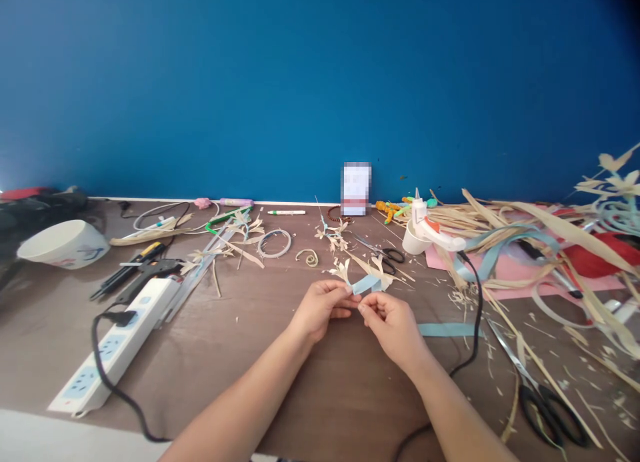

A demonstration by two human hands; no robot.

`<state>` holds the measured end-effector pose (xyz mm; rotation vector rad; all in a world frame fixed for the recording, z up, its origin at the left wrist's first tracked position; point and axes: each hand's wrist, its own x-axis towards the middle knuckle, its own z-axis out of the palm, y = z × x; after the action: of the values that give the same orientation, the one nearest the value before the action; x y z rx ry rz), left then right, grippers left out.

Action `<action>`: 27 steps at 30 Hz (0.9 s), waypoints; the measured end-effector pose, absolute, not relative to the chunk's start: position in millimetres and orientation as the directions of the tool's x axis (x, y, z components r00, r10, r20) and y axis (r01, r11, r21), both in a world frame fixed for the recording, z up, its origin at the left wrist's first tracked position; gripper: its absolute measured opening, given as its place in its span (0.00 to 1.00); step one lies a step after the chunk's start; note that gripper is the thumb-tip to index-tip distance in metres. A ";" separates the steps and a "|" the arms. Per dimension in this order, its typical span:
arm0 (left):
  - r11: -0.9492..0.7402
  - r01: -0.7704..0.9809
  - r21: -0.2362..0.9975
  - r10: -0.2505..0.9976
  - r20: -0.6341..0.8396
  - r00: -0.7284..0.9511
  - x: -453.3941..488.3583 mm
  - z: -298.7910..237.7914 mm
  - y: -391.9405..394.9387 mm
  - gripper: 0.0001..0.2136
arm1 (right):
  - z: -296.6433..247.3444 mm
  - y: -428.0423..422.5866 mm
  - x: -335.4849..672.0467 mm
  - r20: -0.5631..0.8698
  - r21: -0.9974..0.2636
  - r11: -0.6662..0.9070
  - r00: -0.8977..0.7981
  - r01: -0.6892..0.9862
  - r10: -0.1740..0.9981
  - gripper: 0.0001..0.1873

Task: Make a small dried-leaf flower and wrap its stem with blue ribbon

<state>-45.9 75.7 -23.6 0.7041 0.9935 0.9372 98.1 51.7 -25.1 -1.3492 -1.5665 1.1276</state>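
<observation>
My left hand (321, 310) pinches the light-blue ribbon (365, 284), which slants rightward beyond the closed fingertips of my right hand (393, 323).

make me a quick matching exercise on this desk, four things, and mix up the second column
Things:
1. bowl
2. power strip
3. curved blue ribbon
4. marker

Places, colours or states:
A. white with a green end
B. pinched in the fingers of the left hand
C. at the left, with a printed pattern on its side
D. has a black plug pushed into it

Right pairs: 1-C, 2-D, 3-B, 4-A
</observation>
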 end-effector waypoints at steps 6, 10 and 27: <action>0.436 -0.316 0.843 0.896 -0.373 0.242 -46.0 -23.1 75.3 0.09 | -23.5 52.2 97.1 -0.016 -0.961 0.023 -0.136 0.276 0.991 0.09; 0.478 -0.353 0.804 0.875 -0.399 0.275 -46.8 -20.5 76.6 0.08 | -25.5 52.3 98.1 -0.007 -0.963 0.028 -0.129 0.269 0.992 0.09; 0.371 -0.266 0.890 0.926 -0.335 0.174 -40.3 -23.7 73.7 0.13 | -26.3 53.1 97.7 -0.035 -0.965 0.000 -0.129 0.263 0.991 0.08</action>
<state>-40.3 73.7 -23.7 0.7868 1.0568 0.9819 97.7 53.1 -26.3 -1.3509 -1.4974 1.1834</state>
